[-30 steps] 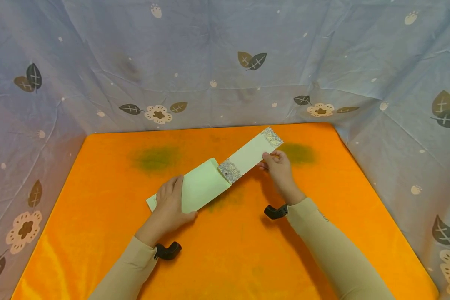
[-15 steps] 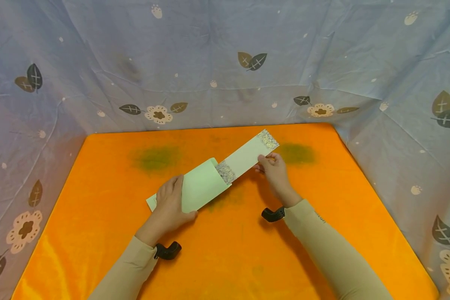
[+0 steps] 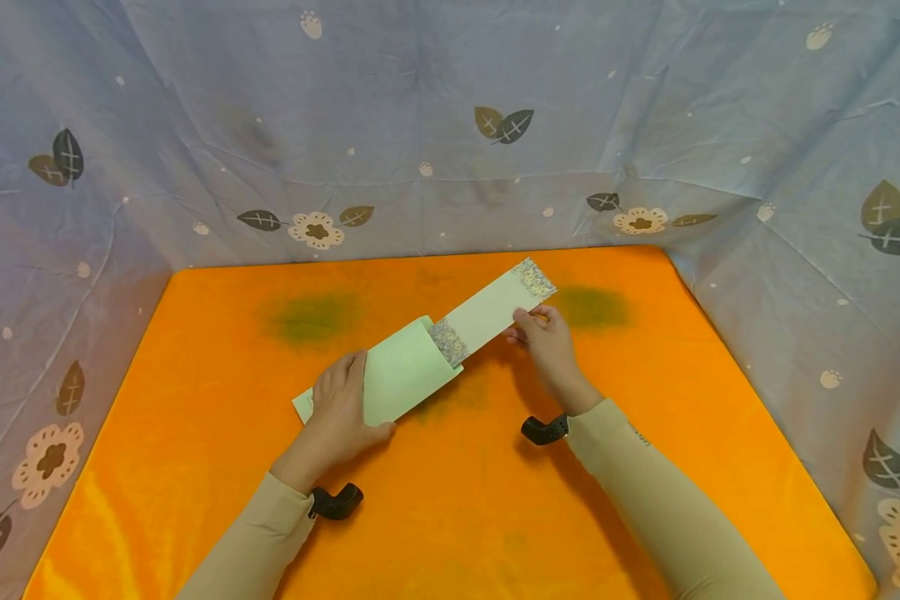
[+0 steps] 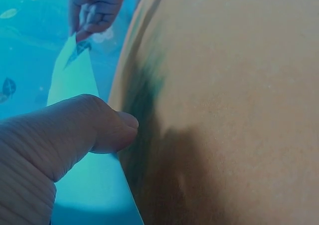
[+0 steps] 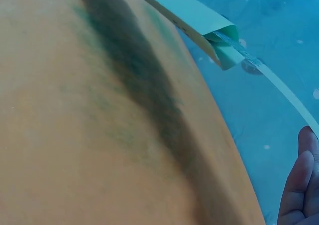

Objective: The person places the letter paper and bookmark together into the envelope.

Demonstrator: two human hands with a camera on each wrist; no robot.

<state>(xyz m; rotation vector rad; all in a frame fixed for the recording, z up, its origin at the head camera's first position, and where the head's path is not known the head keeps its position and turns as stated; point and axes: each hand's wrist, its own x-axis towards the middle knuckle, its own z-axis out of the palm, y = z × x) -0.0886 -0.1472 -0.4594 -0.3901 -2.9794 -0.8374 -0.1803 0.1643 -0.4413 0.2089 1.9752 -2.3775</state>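
Observation:
A long pale green paper envelope [image 3: 408, 371] is tilted over the table, its mouth facing up and right. My left hand [image 3: 337, 412] grips its lower part, thumb along the near edge and fingers over the far side. Between thumb and fingers my right hand [image 3: 553, 350] pinches the near edge of a narrow pale card [image 3: 487, 317] with speckled lacy bands. The card's lower end is inside the envelope's mouth; most of it sticks out. In the right wrist view the envelope [image 5: 199, 20] has its mouth spread around the card [image 5: 289, 95].
An orange cloth [image 3: 465, 517] with darker green smudges covers the table. A grey-blue curtain [image 3: 420, 100] printed with leaves and flowers stands behind and at both sides. Black wrist devices [image 3: 337, 502] sit at both cuffs.
My right hand has moved a little left and down with the card. The card's lower end, earlier over the envelope's mouth, is now inside it. My left hand stays in place.

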